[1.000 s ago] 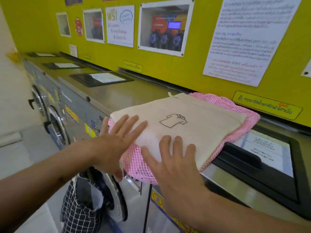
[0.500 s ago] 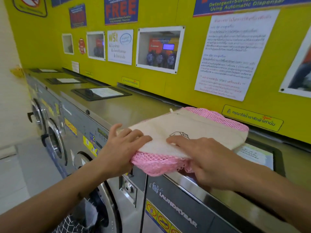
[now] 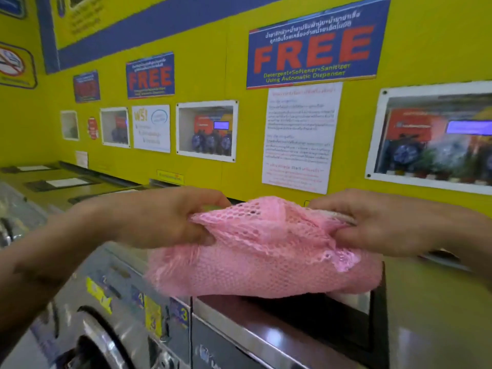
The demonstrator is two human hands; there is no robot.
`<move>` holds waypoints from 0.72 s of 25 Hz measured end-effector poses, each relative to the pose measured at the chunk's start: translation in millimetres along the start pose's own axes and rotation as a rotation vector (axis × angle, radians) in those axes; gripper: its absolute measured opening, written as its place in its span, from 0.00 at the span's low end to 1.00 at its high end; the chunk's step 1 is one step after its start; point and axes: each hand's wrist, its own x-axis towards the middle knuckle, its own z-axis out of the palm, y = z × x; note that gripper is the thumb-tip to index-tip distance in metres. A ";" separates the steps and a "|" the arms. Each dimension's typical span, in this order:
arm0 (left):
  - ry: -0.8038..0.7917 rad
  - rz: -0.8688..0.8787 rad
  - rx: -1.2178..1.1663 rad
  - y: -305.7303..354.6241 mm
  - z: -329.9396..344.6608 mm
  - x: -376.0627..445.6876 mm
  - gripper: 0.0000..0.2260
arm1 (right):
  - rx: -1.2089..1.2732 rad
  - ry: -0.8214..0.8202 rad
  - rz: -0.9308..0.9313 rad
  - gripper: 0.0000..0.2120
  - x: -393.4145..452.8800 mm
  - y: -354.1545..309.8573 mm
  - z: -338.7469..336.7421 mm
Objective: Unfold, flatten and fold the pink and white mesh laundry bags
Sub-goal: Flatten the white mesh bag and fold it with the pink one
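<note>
Both hands hold the pink mesh laundry bag (image 3: 255, 257) above the washing machine (image 3: 239, 339) top. The left hand (image 3: 165, 217) has its grip pinched on the left edge. The right hand (image 3: 386, 225) has its grip closed on the right edge, where a sliver of the white bag (image 3: 339, 216) shows.

White bag (image 3: 338, 216) mostly hidden behind pink bag (image 3: 255, 257) and right hand (image 3: 378, 225).

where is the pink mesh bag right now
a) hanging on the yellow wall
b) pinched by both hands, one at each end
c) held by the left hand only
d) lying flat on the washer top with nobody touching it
b: the left hand and the right hand each pinch an end of the pink mesh bag.
</note>
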 end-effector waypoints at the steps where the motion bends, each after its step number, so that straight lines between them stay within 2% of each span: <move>1: -0.009 -0.023 0.008 -7.7 -12.5 19.2 0.18 | -0.003 0.027 0.038 0.15 13.9 8.2 -8.6; 4: 0.131 -0.180 0.066 -32.0 -37.7 79.7 0.23 | 0.034 0.120 0.245 0.16 73.2 48.2 -27.2; 7: 0.466 -0.340 0.259 -48.5 -18.1 128.8 0.28 | -0.065 0.275 0.500 0.21 125.2 92.8 -27.3; 9: 0.706 -0.278 0.382 -46.3 17.3 141.6 0.25 | -0.277 0.431 0.579 0.22 141.0 104.4 -11.9; 10: 0.793 -0.209 0.372 -43.5 37.7 144.9 0.21 | -0.358 0.511 0.545 0.21 144.5 104.8 0.9; 11: 0.812 -0.162 0.344 -40.0 56.7 146.5 0.18 | -0.411 0.569 0.473 0.21 146.5 102.6 16.4; 12: 0.736 -0.176 0.306 -37.8 72.6 148.9 0.18 | -0.444 0.561 0.391 0.20 149.5 102.3 31.6; 13: 0.570 -0.259 0.258 -41.3 87.6 153.5 0.22 | -0.430 0.480 0.340 0.19 151.8 102.3 46.3; 15: 0.155 -0.488 0.226 -57.5 110.0 159.9 0.33 | -0.339 0.147 0.385 0.22 156.3 115.9 71.7; 16: 0.037 -0.541 0.225 -68.1 116.8 162.2 0.36 | -0.300 -0.024 0.441 0.25 158.0 128.0 81.7; 17: -0.014 -0.546 0.237 -78.3 120.6 165.0 0.37 | -0.271 -0.136 0.489 0.28 160.0 141.7 90.1; 18: -0.028 -0.521 0.251 -86.8 122.2 168.6 0.37 | -0.261 -0.172 0.522 0.30 162.2 154.5 97.3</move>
